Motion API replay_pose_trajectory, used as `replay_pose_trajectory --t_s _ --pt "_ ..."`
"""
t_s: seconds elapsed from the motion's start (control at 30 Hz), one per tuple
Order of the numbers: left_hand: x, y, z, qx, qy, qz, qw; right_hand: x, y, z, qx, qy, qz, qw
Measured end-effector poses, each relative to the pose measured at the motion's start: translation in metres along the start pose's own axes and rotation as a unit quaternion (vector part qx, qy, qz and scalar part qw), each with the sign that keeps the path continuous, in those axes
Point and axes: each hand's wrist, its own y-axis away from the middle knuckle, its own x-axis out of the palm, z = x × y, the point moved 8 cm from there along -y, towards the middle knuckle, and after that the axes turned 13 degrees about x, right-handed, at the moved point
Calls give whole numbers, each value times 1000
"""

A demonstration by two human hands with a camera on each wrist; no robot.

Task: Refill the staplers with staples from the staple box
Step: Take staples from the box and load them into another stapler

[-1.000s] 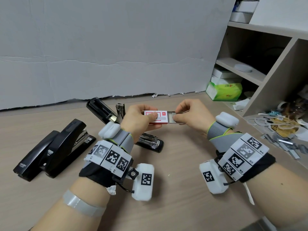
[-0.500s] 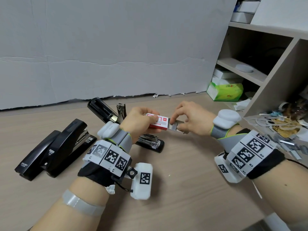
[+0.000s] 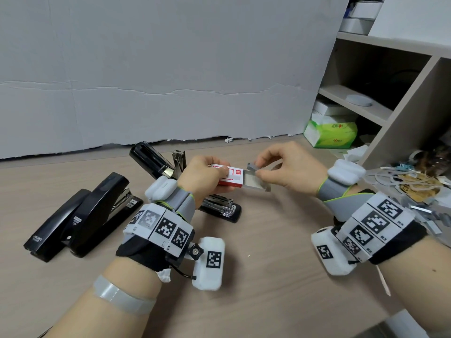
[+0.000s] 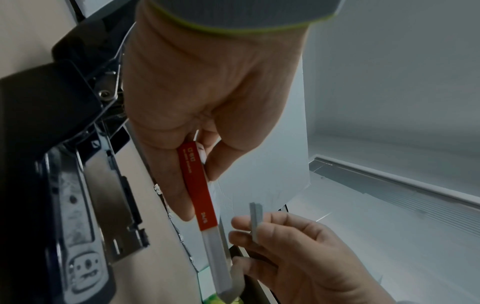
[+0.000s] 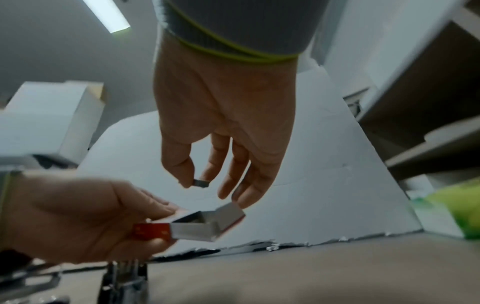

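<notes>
Two closed staplers (image 3: 80, 215), glossy black, lie at our left on the matte wood-grain desk (image 3: 268, 276); behind our left hand (image 3: 205, 176) we log a third stapler (image 3: 170, 172), open, chrome rail bare. That hand grips the red staple box (image 3: 228, 176), grey tray slid out rightward. Our right hand (image 3: 288, 167) pinches a staple strip (image 3: 252, 167) just above the tray.

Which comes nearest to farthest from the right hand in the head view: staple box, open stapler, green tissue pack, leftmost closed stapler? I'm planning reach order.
From the right hand:
1. Staple box, just left, held by the left hand.
2. Open stapler, farther left, beyond that hand.
3. Green tissue pack, back right by the shelf.
4. Leftmost closed stapler, far left.
</notes>
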Motion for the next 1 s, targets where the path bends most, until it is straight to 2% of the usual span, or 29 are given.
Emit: replay_pose_trajectory --t_s 0.07,0.13,0.27,0.43,0.6,0.77,0.9,1.0 --pt "1 0 0 0 4 -2 1000 11 2 3 -9 -5 45 999" --pt "1 0 -1 -2 10 -2 1000 24 7 8 -35 65 74 995" --pt "-3 2 -3 -4 10 -10 1000 38 13 13 -75 150 85 982" --pt "-4 2 -2 -6 2 -24 1000 39 16 10 -84 163 96 978" --pt "-4 3 -3 -11 14 -27 999 45 20 8 -68 199 113 971" --pt "-8 -1 -2 2 14 -40 999 44 18 8 -53 190 97 975" --pt "-17 -6 -4 28 -86 -59 994 39 6 -9 14 204 83 975" --pt "-18 -5 -4 21 -120 -53 991 41 1 -25 74 222 98 967"
